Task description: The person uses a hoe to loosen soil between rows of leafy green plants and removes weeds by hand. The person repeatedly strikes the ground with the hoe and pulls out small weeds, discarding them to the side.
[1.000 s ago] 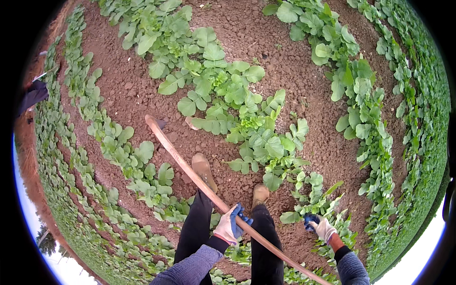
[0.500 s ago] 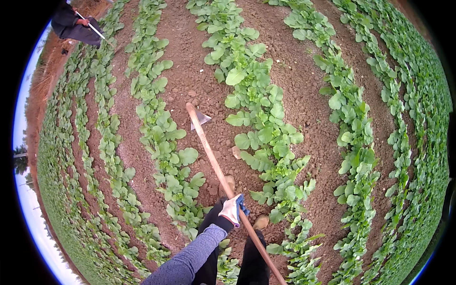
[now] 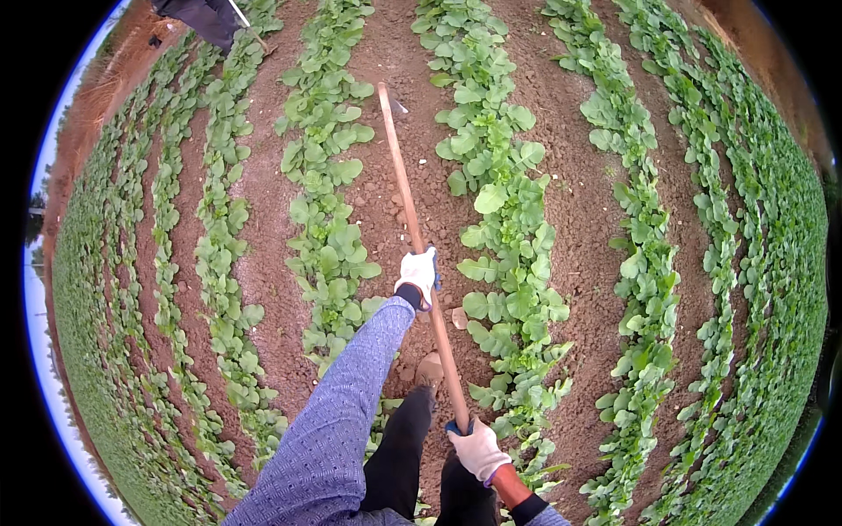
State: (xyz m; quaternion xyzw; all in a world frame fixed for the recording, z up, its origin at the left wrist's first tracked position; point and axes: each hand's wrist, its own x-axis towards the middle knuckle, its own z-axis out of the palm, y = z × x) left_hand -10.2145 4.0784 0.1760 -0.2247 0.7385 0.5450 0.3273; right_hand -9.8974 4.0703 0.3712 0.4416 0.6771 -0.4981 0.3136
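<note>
Both my hands wear white gloves with blue palms and grip one long wooden-handled hoe [image 3: 406, 181]. My left hand [image 3: 418, 272] is wrapped round the middle of the handle, arm stretched forward. Lower down, my right hand [image 3: 479, 449] closes round the handle's near end. The shaft slants away up the bare soil strip [image 3: 399, 61] between two leafy rows. At its far end a bit of the metal blade [image 3: 399, 107] shows beside the handle; the rest of the blade is hidden or too small to make out.
Green leafy plants stand in a row [image 3: 329, 175] left of the hoe and another row [image 3: 500, 175] to its right. More rows run along both sides. My shoe [image 3: 430, 369] is on the soil below my left hand. At the far left a person [image 3: 206, 19] holds a long-handled tool.
The hoe has moved forward, its head farther up the strip. My left arm has stretched out with it. My right hand has come into view, gripping the handle's near end.
</note>
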